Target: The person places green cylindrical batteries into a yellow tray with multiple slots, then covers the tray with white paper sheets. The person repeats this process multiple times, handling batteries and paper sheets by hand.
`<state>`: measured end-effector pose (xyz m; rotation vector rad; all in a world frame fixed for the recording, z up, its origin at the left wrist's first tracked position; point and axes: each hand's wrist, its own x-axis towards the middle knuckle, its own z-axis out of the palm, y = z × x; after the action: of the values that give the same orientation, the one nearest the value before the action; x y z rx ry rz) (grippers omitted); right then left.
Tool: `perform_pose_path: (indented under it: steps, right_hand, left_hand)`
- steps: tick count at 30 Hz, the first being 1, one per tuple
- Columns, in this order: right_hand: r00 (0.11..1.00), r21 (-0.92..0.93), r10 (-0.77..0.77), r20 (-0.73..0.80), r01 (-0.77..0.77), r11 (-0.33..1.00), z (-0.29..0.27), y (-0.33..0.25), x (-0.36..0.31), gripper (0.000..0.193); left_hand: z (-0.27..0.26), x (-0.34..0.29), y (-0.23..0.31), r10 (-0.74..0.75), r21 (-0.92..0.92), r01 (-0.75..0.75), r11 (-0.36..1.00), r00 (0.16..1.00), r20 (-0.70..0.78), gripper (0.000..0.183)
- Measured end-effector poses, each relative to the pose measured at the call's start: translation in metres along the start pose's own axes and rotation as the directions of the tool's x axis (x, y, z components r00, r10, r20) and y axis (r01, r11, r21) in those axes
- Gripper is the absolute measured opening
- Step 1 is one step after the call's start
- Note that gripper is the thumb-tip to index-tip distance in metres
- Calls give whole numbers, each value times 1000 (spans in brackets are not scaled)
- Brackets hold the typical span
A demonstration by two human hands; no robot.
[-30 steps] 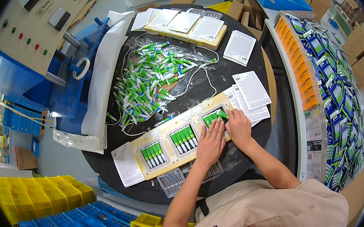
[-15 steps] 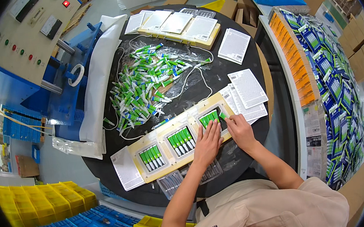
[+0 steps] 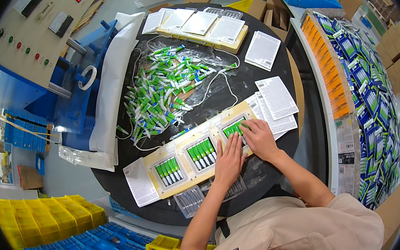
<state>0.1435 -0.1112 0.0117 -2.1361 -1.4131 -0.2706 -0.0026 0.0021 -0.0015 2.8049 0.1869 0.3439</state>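
Observation:
A long cream-yellow fixture lies slanted across the near part of the round black table, with three framed windows. In its left and middle windows, small green-and-white squeeze tubes lie side by side, caps toward me. My left hand rests flat, fingers stretched out, over the tubes in the right window and hides their lower ends. At that window's right end my right hand has its bent fingertips on a green tube, mostly covered by the fingers. A large loose pile of such tubes lies beyond the fixture.
White printed cards lie right of the fixture, another at its left end. Clear plastic blister trays sit at its near edge. A second fixture with cards stands at the far side. A blue press is left; packaged goods fill the right.
My right hand has brought the green tube leftward and down into the right window's end, its fingers now over it. My left hand stays over the same row. The whole view has shifted slightly.

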Motion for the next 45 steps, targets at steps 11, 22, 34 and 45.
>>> perform_pose_path:
  steps: [11, 22, 34, 45]
  right_hand:
    - [988, -4, 128, -84, -128, 992, -35, 49, 5, 43]
    - [832, -286, 57, 552, 124, 950, -57, 129, 7, 54]
    - [814, -331, -129, 566, 368, 869, -57, 142, 7, 45]
    - [989, -303, -127, 83, 146, 942, -100, 87, 15, 45]
  left_hand:
    - [-5, -1, -1, 17, 4, -17, 1000, 1000, 1, 65]
    - [2, 9, -3, 65, 85, -76, 993, 991, 118, 68]
    - [5, 12, 10, -21, 111, 20, 994, 1000, 13, 71]
    - [11, 32, 12, 74, 143, -92, 986, 989, 126, 70]
